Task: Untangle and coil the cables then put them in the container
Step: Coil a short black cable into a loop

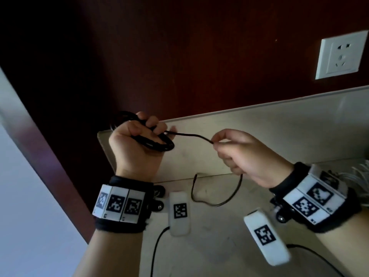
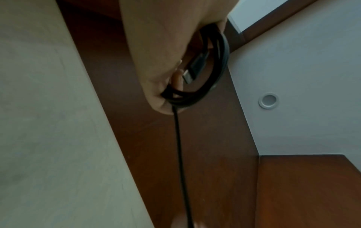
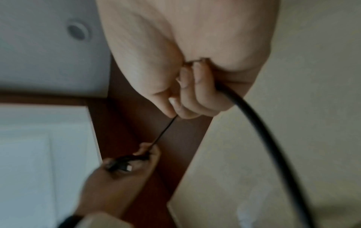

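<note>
Mid-coiling: left hand (image 1: 137, 144) gripped thin black cable (image 1: 189, 135) coil, right hand (image 1: 245, 154) pinched free strand; next loop needed slack.

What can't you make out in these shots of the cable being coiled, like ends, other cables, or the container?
- Container: in no view, so its place is unknown.
- Black cable far end: in the head view the slack loop runs behind the right hand; its end is hidden.
- Coil turn count: the left hand covers part of it.
- Plug type: left wrist view, too dim.
- Right wrist view: motion blur smears the coil.
</note>
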`<state>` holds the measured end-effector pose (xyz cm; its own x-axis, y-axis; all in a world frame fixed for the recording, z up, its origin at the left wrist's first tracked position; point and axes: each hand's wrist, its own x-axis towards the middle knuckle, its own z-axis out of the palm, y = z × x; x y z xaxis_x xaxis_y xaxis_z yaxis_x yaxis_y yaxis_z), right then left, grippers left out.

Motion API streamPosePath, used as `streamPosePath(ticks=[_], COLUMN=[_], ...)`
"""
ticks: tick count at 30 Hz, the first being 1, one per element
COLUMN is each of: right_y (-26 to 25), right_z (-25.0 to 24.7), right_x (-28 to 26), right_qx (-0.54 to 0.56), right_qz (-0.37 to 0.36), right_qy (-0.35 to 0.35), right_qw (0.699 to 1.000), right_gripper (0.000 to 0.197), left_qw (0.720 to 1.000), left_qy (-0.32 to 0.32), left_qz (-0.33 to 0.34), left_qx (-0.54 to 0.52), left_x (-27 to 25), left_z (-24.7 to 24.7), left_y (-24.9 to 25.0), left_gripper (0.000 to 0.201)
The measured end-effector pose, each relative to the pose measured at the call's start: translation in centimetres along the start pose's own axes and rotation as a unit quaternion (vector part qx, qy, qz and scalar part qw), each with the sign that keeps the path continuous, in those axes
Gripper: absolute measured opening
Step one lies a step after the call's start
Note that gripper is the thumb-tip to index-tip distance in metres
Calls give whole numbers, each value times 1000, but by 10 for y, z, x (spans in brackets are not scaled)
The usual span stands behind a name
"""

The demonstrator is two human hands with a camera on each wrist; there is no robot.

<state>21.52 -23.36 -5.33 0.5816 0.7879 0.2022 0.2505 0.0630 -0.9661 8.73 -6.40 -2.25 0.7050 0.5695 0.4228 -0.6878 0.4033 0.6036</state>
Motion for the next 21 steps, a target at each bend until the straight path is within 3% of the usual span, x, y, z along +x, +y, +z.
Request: streamPosePath(ticks=[2,5,8,12,16,19,20,21], right_y=[7,7,-4,-13,-17,-18,-18,-17], right_z=[-3,-2,2,7,11,13,13,12], right_x=[2,0,-9,-12,-15,-17,-18,-19], right_qx=[-188,-331,-390,-416,-397,-352,-350,-352], right_qz=[-61,-157,-237,-329,-350,-338,-334,-331], right_qy=[-1,-40,-81,-101,-47,26,56,83], right_qw=[980,930,886,842,847,872,873,872], right_gripper=[17,23,25,22,15,29,35,39], left_qw=[1000,998,987,959,936,947,945,938], left_qy=[13,30,4,-39,-97,-122,-136,-150], left_qz=[16,23,20,-34,-72,-114,-124,-129], left_qx=[-8,58,157,280,331,275,271,284], left_x=[2,1,-1,3,-9,-19,-20,-20], left_z=[-6,-7,1,6,15,21,21,18], left_y=[10,12,2,-20,-43,-52,-53,-53], left_gripper=[56,51,36,45,37,15,18,34])
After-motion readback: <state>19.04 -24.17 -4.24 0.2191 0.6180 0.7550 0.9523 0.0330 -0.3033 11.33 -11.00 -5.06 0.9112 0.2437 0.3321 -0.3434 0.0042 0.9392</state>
